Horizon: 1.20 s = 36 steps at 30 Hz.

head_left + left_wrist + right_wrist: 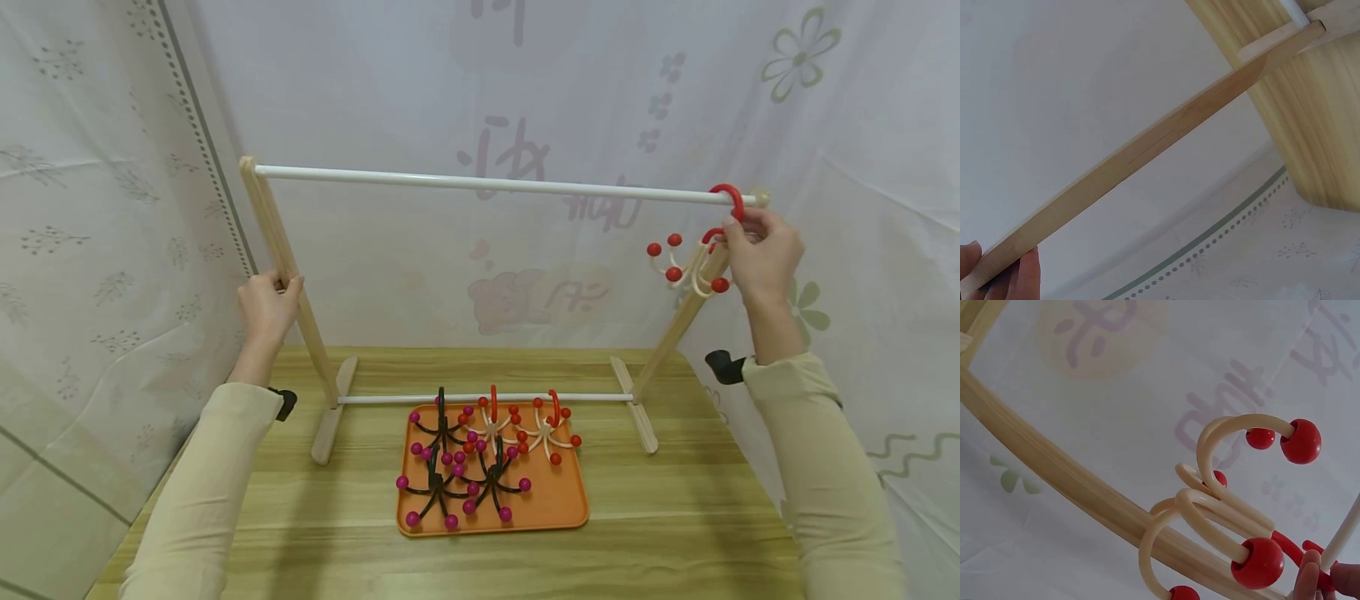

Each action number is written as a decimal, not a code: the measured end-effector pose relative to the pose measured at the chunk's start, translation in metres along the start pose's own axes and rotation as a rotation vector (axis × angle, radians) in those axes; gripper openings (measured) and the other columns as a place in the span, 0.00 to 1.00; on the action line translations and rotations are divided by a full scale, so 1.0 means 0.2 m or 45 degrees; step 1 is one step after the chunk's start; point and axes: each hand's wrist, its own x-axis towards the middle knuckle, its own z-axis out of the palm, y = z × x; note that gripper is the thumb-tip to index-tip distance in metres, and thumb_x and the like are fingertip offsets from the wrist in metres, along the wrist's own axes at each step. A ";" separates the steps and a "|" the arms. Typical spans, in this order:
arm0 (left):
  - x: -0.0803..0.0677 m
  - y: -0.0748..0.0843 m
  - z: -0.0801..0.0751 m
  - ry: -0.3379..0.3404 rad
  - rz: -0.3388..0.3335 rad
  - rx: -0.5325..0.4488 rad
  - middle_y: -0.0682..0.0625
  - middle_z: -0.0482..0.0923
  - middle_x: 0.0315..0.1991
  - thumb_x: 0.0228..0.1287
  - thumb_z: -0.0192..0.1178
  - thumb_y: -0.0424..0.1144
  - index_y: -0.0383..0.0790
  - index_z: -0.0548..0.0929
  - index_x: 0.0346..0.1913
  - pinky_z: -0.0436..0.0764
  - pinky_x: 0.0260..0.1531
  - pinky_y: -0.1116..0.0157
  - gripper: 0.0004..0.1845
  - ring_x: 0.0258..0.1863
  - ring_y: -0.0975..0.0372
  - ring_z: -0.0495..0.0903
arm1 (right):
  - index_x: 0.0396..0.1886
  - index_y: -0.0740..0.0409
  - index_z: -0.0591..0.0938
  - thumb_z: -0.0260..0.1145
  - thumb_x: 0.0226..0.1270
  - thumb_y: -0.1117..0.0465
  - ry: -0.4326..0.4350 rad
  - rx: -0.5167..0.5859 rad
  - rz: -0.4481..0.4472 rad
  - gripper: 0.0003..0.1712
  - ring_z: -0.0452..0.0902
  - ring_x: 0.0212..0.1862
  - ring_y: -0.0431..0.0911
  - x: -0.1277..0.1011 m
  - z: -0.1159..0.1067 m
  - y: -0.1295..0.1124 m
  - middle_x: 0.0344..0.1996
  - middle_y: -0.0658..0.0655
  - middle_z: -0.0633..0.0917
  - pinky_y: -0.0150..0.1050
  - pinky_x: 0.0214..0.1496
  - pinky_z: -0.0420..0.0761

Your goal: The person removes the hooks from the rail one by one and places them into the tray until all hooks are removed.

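Note:
In the head view my left hand (pixel 268 310) grips the left wooden upright (pixel 281 246) of a rack, thumb and fingers on either side in the left wrist view. At the far right, my right hand (pixel 767 257) pinches the red hook of a cream multi-arm hanger (pixel 702 271) with red ball tips. That red hook loops over the white top bar (pixel 480 183) near its right end. The right wrist view shows the curved cream arms (pixel 1235 528) spreading away from the fingers. Part of the red hook is hidden behind the fingers.
An orange tray (pixel 551 500) on the wooden table (pixel 360 533) holds several more hangers: black ones (pixel 437 483) with magenta balls and cream ones (pixel 546 432) with red balls. A lower white bar (pixel 390 400) runs behind it between the rack's wooden feet (pixel 327 433). Patterned curtains surround the table.

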 end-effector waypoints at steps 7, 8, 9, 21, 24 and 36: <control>0.00 0.00 0.00 -0.003 -0.005 0.002 0.34 0.78 0.32 0.65 0.49 0.41 0.29 0.73 0.23 0.65 0.17 0.68 0.18 0.24 0.55 0.70 | 0.48 0.62 0.77 0.62 0.58 0.61 0.030 0.200 -0.023 0.18 0.77 0.32 0.41 0.00 -0.01 -0.03 0.36 0.55 0.78 0.24 0.36 0.73; 0.00 0.00 0.00 -0.004 -0.007 0.002 0.34 0.78 0.32 0.65 0.49 0.41 0.29 0.73 0.23 0.65 0.17 0.68 0.18 0.24 0.55 0.70 | 0.48 0.62 0.77 0.62 0.58 0.62 0.035 0.215 -0.034 0.17 0.77 0.33 0.42 0.00 -0.01 -0.04 0.36 0.55 0.78 0.25 0.37 0.73; 0.00 0.00 0.00 -0.004 -0.008 0.002 0.34 0.78 0.32 0.65 0.49 0.42 0.29 0.73 0.23 0.66 0.17 0.68 0.18 0.24 0.55 0.70 | 0.47 0.62 0.77 0.62 0.57 0.62 0.042 0.229 -0.045 0.17 0.77 0.33 0.42 0.00 -0.01 -0.04 0.36 0.55 0.78 0.26 0.37 0.73; 0.00 0.00 0.00 0.005 -0.013 0.014 0.34 0.78 0.31 0.64 0.49 0.41 0.30 0.73 0.23 0.65 0.16 0.67 0.18 0.22 0.56 0.69 | 0.43 0.63 0.79 0.63 0.56 0.64 0.067 0.231 -0.201 0.14 0.78 0.29 0.41 -0.08 -0.01 -0.04 0.33 0.54 0.80 0.24 0.32 0.73; 0.00 0.00 0.00 0.008 -0.009 0.016 0.34 0.78 0.31 0.64 0.49 0.41 0.30 0.72 0.22 0.65 0.16 0.67 0.18 0.21 0.56 0.68 | 0.43 0.63 0.79 0.63 0.56 0.63 0.060 0.186 -0.193 0.14 0.77 0.31 0.41 -0.11 -0.01 -0.03 0.32 0.52 0.80 0.23 0.32 0.73; 0.01 0.00 0.00 -0.002 -0.004 0.023 0.34 0.78 0.32 0.64 0.49 0.41 0.29 0.73 0.23 0.66 0.18 0.66 0.18 0.23 0.55 0.70 | 0.39 0.67 0.79 0.64 0.56 0.62 0.035 0.080 -0.328 0.13 0.77 0.26 0.36 -0.23 0.03 0.05 0.27 0.49 0.81 0.22 0.30 0.72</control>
